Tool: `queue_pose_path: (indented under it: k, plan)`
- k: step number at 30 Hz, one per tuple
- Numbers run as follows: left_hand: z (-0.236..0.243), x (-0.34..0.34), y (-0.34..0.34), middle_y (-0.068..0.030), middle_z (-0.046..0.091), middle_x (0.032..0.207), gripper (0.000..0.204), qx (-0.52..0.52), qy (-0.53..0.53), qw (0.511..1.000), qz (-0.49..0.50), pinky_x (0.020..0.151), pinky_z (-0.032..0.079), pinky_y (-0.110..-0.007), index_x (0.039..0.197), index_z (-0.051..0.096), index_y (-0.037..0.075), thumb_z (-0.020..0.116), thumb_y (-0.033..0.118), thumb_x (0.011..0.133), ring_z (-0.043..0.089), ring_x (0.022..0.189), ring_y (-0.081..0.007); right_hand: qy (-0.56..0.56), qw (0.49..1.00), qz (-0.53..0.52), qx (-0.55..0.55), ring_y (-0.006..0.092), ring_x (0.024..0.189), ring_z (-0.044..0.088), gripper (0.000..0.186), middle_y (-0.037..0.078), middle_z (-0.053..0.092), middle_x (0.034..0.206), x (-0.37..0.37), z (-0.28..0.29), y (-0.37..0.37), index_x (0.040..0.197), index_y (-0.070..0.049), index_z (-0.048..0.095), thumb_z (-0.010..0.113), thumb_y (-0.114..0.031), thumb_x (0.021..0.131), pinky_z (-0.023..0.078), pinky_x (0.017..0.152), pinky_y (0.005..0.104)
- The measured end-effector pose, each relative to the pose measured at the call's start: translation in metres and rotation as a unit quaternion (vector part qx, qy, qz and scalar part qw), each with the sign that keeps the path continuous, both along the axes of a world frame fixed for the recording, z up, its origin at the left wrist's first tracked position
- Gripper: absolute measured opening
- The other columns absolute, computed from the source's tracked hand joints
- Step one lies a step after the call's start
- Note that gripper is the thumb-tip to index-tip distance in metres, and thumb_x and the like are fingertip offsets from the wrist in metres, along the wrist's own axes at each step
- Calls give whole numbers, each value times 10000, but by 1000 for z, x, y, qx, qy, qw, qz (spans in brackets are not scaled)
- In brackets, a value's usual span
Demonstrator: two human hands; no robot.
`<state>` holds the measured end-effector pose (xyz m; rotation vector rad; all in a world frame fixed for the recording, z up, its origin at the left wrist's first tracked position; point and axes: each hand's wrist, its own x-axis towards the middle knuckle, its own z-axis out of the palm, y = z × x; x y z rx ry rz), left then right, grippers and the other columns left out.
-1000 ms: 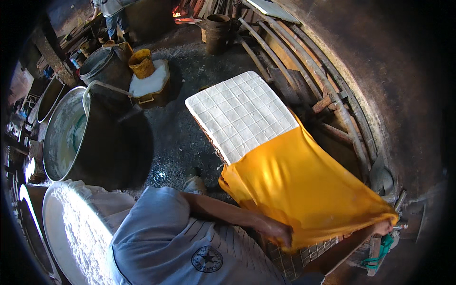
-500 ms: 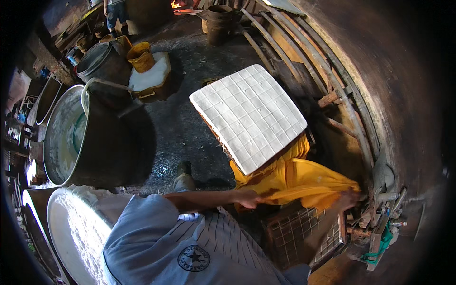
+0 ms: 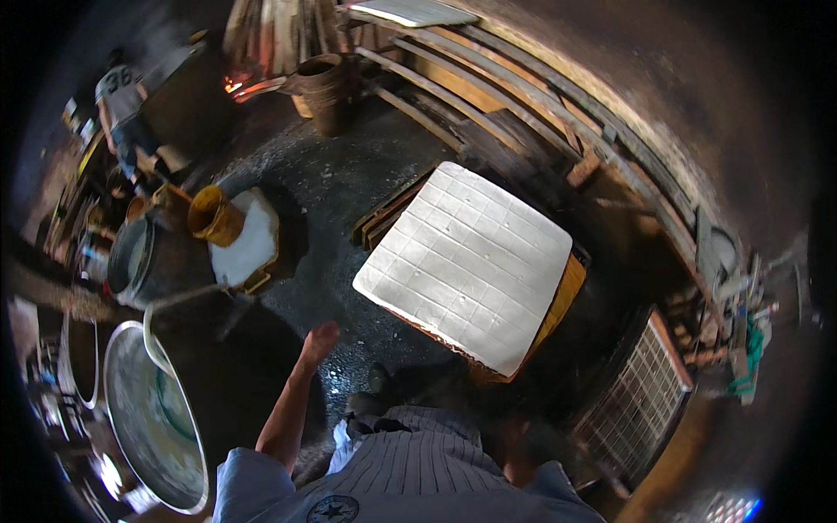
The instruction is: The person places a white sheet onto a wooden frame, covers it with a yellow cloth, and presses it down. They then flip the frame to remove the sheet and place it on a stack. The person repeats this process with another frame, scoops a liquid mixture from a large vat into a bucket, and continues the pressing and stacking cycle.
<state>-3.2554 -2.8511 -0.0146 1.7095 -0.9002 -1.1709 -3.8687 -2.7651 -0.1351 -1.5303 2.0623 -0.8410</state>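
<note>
A striped shirt [image 3: 410, 462] is filling the nearest space, its round star badge [image 3: 334, 509] carrying lettering too small to make out. Just ahead, the right hand [image 3: 516, 429] is lying in shadow and blur, so I cannot tell whether it is spread or gripping. The left hand [image 3: 321, 343] is hanging over the wet floor [image 3: 307, 218], its fingers pointing forward close together, pinching nothing.

Beyond the hands, the white slab [image 3: 466, 261] is resting well apart from the left one, on a mostly hidden support, with yellow cloth [image 3: 567, 292] showing along its right side. It is looking heavy, moist and soft, probably inclining to crack along its grid lines (the sheen is suggesting a slick skin). Pinching an edge would likely be tearing it; opposite sides of the support beneath are offering safer holds. The cloth is seeming light and limp.

Far off, a co-worker [image 3: 125, 109] is standing, the shirt showing large dark figures.
</note>
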Motion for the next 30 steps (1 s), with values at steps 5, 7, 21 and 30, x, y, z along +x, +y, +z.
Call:
queue_pose_path:
  k: [5, 7, 21, 30]
  plan:
    - [-35, 41, -169, -125, 554, 1224, 539, -68, 59, 996, -11, 896, 447, -338, 1266, 478, 17, 686, 206, 806, 535, 1112, -217, -320, 917, -185, 153, 164, 735, 559, 266, 73, 568, 920, 40, 79, -173, 1078, -55, 565, 591, -226, 875, 490, 629, 358]
    - [-14, 0, -240, -170, 495, 1307, 618, -7, -48, 998, -49, 949, 421, -366, 1324, 415, 19, 679, 246, 813, 487, 1198, -294, -268, 940, -183, 107, 145, 808, 562, 263, 54, 572, 950, 47, 103, -215, 1076, -55, 570, 605, -216, 870, 473, 688, 343]
    - [-7, -45, -419, -215, 328, 1409, 1077, 122, -59, 969, -205, 1039, 327, -417, 1392, 255, -16, 814, 480, 617, 345, 1288, -322, -333, 938, -95, 32, 193, 1131, 486, 537, 74, 532, 1242, 71, 95, -375, 1302, -44, 457, 660, -241, 846, 350, 973, 339]
    - [-12, -17, -444, -241, 574, 1156, 1026, 35, -106, 955, -273, 909, 452, -393, 1157, 552, -54, 760, 683, 474, 552, 1081, -338, -206, 950, -200, 124, 225, 1094, 519, 562, 115, 553, 1217, 96, 107, -362, 1266, 18, 474, 658, -300, 841, 382, 961, 349]
